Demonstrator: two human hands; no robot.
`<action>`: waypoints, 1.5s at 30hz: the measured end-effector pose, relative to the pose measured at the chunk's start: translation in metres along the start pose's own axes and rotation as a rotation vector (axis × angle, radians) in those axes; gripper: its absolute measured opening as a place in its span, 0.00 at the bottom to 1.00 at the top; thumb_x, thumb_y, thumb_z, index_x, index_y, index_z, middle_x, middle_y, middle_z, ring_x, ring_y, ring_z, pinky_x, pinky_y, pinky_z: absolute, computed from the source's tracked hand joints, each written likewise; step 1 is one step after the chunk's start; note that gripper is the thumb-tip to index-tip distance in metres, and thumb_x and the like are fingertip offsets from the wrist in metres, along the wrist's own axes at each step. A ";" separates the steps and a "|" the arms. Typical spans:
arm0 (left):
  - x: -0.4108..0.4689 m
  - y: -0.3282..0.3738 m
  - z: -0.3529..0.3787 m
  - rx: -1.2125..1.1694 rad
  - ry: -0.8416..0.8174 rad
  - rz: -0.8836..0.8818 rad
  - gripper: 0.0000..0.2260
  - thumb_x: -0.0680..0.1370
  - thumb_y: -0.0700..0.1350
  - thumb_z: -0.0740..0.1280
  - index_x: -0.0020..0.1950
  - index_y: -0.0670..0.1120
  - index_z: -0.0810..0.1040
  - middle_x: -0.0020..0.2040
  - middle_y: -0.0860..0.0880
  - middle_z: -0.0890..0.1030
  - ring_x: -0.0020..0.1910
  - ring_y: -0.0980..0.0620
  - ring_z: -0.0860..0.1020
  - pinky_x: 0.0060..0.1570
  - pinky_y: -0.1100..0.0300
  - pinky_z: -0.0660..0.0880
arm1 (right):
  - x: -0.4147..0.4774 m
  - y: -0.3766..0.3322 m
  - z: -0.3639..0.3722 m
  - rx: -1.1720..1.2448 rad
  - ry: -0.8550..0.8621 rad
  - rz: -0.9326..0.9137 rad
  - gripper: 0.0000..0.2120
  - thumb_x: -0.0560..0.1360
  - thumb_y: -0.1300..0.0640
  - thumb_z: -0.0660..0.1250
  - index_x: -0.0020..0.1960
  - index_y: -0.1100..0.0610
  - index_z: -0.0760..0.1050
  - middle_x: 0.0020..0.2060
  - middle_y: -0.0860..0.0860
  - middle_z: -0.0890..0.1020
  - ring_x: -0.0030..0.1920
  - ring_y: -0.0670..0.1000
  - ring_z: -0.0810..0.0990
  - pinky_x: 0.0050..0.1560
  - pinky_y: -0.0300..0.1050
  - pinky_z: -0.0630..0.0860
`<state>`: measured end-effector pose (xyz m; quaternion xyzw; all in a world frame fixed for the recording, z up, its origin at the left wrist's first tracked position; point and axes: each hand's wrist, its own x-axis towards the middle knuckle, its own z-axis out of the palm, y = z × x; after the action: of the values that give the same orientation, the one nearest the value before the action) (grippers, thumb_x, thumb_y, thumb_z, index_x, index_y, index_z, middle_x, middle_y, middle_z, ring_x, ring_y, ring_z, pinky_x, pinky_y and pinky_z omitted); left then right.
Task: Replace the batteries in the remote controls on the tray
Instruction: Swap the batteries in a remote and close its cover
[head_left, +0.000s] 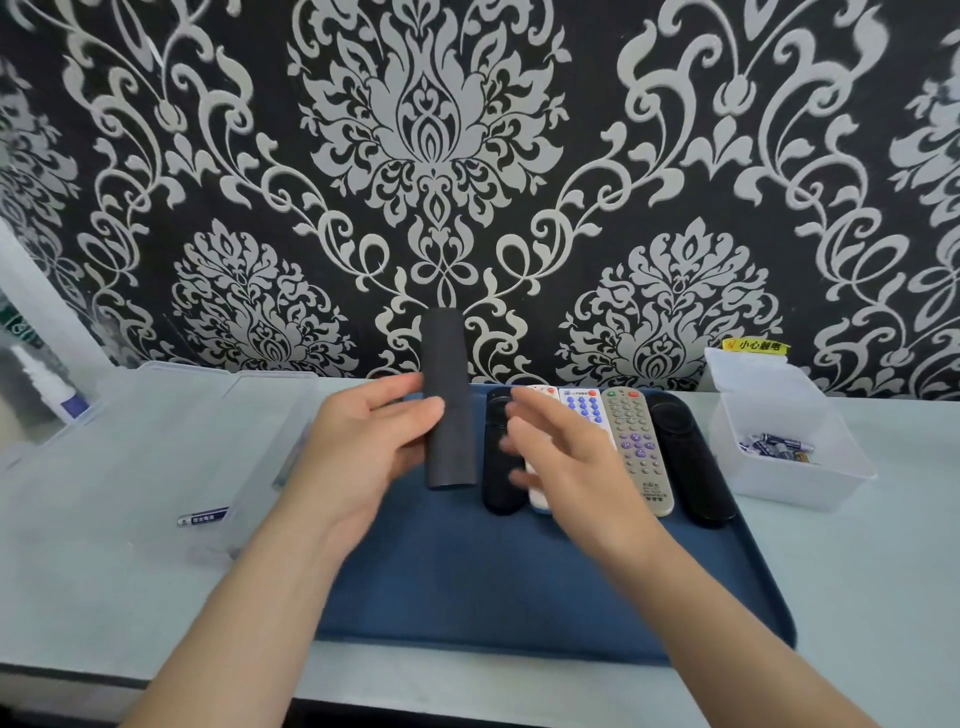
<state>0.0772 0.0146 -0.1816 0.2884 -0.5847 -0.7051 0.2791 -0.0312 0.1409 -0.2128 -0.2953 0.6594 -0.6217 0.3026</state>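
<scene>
Dark blue plastic tray (467, 582) on a pale table (857, 571); its near half holds nothing, presumably kept as working room. To the near left, a single blue-and-silver battery (203, 517) lies at the near wall of a clear plastic box (249, 415); whether it is inside or beside the box cannot be told. Above the tray's left part, the left hand (363, 441) grips a slim black remote control (448, 395) upright, with the thumb across its plain near face. This face is judged to be the back, turned up for access to the battery cover, though no seam shows. The right hand (561, 457) is motion-blurred and hovers just right of it, fingers loosely spread and apparently holding nothing, probably about to work the cover. Beyond, other remotes lie side by side awaiting their turn: a rounded black remote (496, 467), a white remote with blue buttons (582, 408), a beige remote with purple buttons (636, 447) and a broad black remote (685, 457). At the far right, a clear plastic tub (779, 483) holds loose batteries (776, 448) within reach. Behind everything is black-and-silver damask wallpaper (441, 156).
</scene>
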 end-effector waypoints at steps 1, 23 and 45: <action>-0.004 -0.001 0.008 -0.067 -0.041 0.007 0.10 0.76 0.33 0.66 0.53 0.44 0.80 0.45 0.46 0.86 0.44 0.51 0.84 0.44 0.59 0.81 | -0.001 -0.002 0.001 0.183 -0.066 0.107 0.15 0.82 0.52 0.61 0.68 0.49 0.72 0.60 0.50 0.81 0.54 0.50 0.83 0.56 0.45 0.80; -0.008 -0.017 0.036 0.333 0.051 0.259 0.09 0.76 0.42 0.70 0.54 0.53 0.81 0.41 0.54 0.85 0.37 0.60 0.81 0.35 0.66 0.75 | -0.008 -0.004 0.007 0.397 -0.231 0.051 0.13 0.83 0.62 0.57 0.64 0.53 0.74 0.48 0.56 0.85 0.45 0.59 0.85 0.48 0.56 0.83; -0.014 -0.011 0.030 0.695 0.160 0.739 0.06 0.81 0.47 0.59 0.49 0.55 0.75 0.34 0.57 0.80 0.32 0.63 0.79 0.36 0.69 0.74 | 0.010 -0.007 -0.013 0.484 0.073 0.225 0.29 0.80 0.36 0.54 0.48 0.61 0.78 0.36 0.57 0.78 0.34 0.56 0.79 0.39 0.49 0.79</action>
<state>0.0645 0.0466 -0.1870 0.1913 -0.8242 -0.2987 0.4414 -0.0474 0.1412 -0.2055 -0.1166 0.5305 -0.7341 0.4075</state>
